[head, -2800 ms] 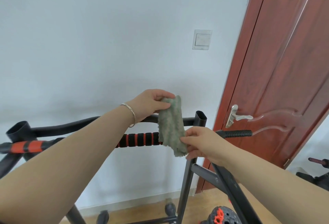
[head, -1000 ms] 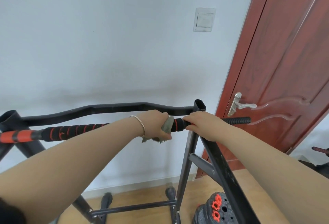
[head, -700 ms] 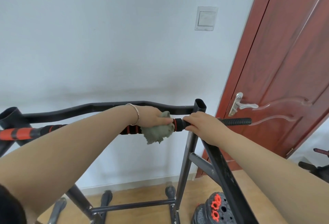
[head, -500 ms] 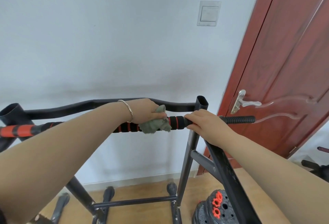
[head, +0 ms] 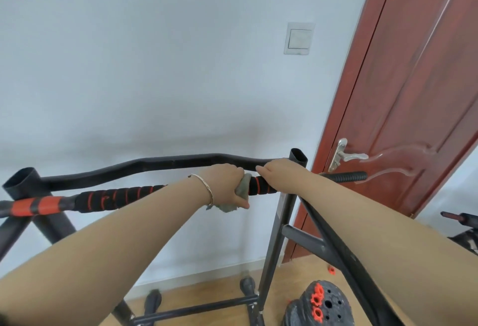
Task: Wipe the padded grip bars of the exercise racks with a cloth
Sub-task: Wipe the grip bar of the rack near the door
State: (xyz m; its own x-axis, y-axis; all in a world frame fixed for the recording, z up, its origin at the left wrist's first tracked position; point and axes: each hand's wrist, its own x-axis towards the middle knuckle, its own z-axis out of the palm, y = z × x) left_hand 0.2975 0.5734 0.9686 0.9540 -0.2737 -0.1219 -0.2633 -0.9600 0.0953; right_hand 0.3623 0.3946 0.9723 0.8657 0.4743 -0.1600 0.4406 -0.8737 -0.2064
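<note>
Where the padded grip bar [head: 121, 197] crosses the front of the rack [head: 278, 237], black foam ringed with thin red bands, the grey-green cloth [head: 243, 188] is bunched round it close to its right end. The left hand [head: 224, 183] grips that cloth, fingers curled over the top and thumb clamped underneath, with a scrap of fabric hanging below the palm. A thin bracelet [head: 205, 189] sits on the wrist, and the left forearm hides the stretch of bar behind it.

Just right of the cloth, the right hand [head: 279, 172] lies on the same bar with its fingers curled over the foam – only a short red-banded length shows between the two hands. The rack's open-topped upright meets the bar right behind that hand. Past it a ribbed black handle [head: 344, 177] sticks out towards the door [head: 413, 92].

At the far left the bar turns to broad red-and-black bands [head: 36, 206]. Above and behind runs a curved black crossbar [head: 155, 164], and a slanted brace drops away under the right forearm.

Further out are a pale wall [head: 129, 67] with a light switch [head: 298, 38], the silver door handle [head: 349, 156], and a wooden floor [head: 207, 292]. Black weight plates with orange fittings [head: 320, 305] lie on the floor, a small orange piece [head: 331, 270] near them. More dark equipment [head: 457, 218] shows at the right edge – too cropped to identify.
</note>
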